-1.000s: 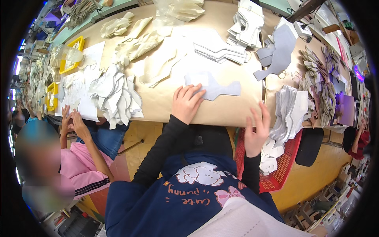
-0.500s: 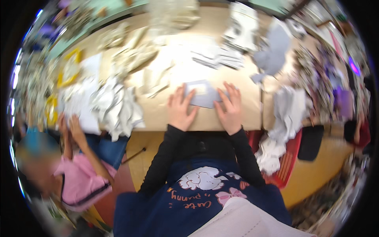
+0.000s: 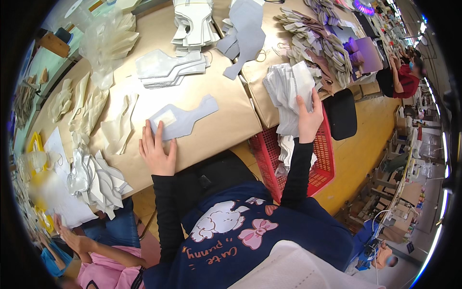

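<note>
A grey-blue cut piece [image 3: 195, 117] with a narrow, notched end and a small cream patch [image 3: 166, 118] on it lies flat on the papered table. My left hand [image 3: 161, 149] rests on its near left end, fingers spread. At the right, my right hand [image 3: 310, 118] has its thumb and fingers at the edge of a pale cut piece [image 3: 302, 82] on top of a loose stack. That stack [image 3: 281, 91] hangs partly over the table edge. The underside of this grip is hidden.
A red basket [image 3: 323, 166] with white pieces stands below the right edge. Grey-white cut pieces [image 3: 168, 70] and a grey-blue pile [image 3: 243, 36] lie farther back. Cream pieces [image 3: 91, 108] and a crumpled white heap [image 3: 89, 178] sit left, near a co-worker in pink [image 3: 108, 267].
The view has swung to the right. My right hand has left the grey-blue piece and reached to the pale stack, while my left hand stays on the piece.
</note>
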A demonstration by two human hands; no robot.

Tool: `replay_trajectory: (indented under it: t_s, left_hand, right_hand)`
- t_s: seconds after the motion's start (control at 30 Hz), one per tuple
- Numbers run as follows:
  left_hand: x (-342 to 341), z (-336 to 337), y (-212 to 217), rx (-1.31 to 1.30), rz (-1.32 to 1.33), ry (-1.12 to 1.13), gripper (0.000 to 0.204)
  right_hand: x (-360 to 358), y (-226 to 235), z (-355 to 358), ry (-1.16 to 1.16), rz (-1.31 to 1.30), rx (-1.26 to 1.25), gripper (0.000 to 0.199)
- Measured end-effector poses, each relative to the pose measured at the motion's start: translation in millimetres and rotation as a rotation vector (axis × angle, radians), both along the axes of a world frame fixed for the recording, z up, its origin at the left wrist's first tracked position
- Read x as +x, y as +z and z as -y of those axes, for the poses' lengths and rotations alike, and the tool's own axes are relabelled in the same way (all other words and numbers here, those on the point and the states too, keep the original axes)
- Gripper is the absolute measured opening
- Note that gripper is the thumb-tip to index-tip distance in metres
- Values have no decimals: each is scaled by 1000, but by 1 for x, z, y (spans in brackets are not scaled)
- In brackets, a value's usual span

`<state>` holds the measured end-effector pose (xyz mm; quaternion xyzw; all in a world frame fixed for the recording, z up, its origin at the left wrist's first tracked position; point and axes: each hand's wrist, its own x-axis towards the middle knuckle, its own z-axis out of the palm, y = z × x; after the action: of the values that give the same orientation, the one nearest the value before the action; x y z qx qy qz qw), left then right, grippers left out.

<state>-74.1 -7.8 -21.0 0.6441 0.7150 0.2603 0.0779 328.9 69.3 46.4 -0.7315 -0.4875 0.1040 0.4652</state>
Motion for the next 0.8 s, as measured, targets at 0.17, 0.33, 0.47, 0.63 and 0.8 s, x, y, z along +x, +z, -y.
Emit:
replay_trajectory:
  t_s: [0.17,0.33,0.47,0.63,0.8]
  left_hand:
    - [1,0,3,-6,-11,-2,62]
    - [1,0,4,-15,-27,2,61]
    - [1,0,3,-1,-26,-8,61]
    - [0,0,2,2,-31,-6,61]
    - [0,0,1,-3,-24,-6,62]
  right_hand:
    - [10,-4,0,-53,-150,13,65]
    - [-2,-7,2,173,270,-3,80]
    - [-10,-20,-5,79,369,26,76]
    - [-10,-22,-30,78,476,46,71]
    - [-12,-19,-62,173,558,50,69]
